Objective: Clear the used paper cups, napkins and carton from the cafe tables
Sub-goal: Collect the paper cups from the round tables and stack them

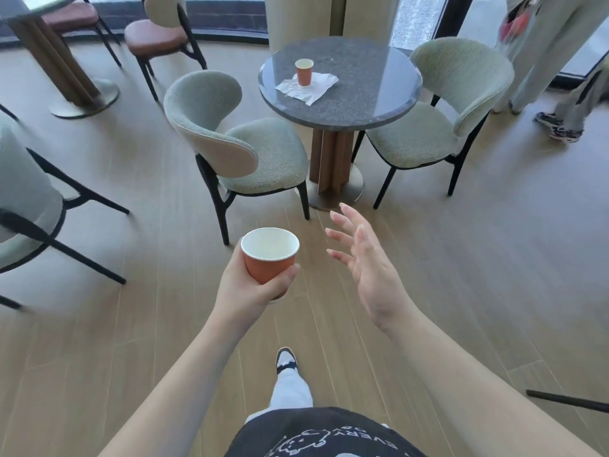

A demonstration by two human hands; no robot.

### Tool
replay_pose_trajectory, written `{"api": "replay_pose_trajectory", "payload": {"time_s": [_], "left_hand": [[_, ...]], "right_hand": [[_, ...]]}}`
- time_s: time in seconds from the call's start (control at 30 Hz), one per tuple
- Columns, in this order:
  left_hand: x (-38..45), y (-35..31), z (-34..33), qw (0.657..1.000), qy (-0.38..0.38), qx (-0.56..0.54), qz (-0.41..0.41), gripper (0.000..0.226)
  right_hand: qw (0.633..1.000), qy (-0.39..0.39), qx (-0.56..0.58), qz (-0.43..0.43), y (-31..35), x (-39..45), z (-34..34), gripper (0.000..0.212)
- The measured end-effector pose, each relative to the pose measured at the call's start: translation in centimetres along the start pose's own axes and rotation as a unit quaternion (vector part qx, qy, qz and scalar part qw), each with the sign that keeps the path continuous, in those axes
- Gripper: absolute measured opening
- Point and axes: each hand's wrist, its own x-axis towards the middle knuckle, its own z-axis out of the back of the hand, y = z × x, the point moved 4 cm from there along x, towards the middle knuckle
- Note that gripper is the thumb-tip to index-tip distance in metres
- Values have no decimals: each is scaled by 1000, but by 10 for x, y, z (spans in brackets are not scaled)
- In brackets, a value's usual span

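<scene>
Your left hand (pixel 250 285) is curled round an empty orange paper cup with a white inside (pixel 269 255), so the free one is your right hand (pixel 365 262), fingers spread and holding nothing. Take the round grey speckled stone tabletop (pixel 362 94) as your mark: a second orange paper cup (pixel 304 72) stands upright on its left half, its base resting on a crumpled white paper napkin (pixel 309 87). Both lie straight ahead of and well beyond your hands, so I judge the right hand better placed to reach them.
</scene>
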Motion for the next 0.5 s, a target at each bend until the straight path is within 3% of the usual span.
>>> {"api": "replay_pose_trajectory", "payload": {"time_s": [0.2,0.5], "left_hand": [[104,-21,-2,999,52,10,-9,55],[231,-41,-17,997,74,0,-12,62]], "right_hand": [[999,-43,-3,16,19,95,-10,40],[998,-62,2,12,24,212,7,47]]}}
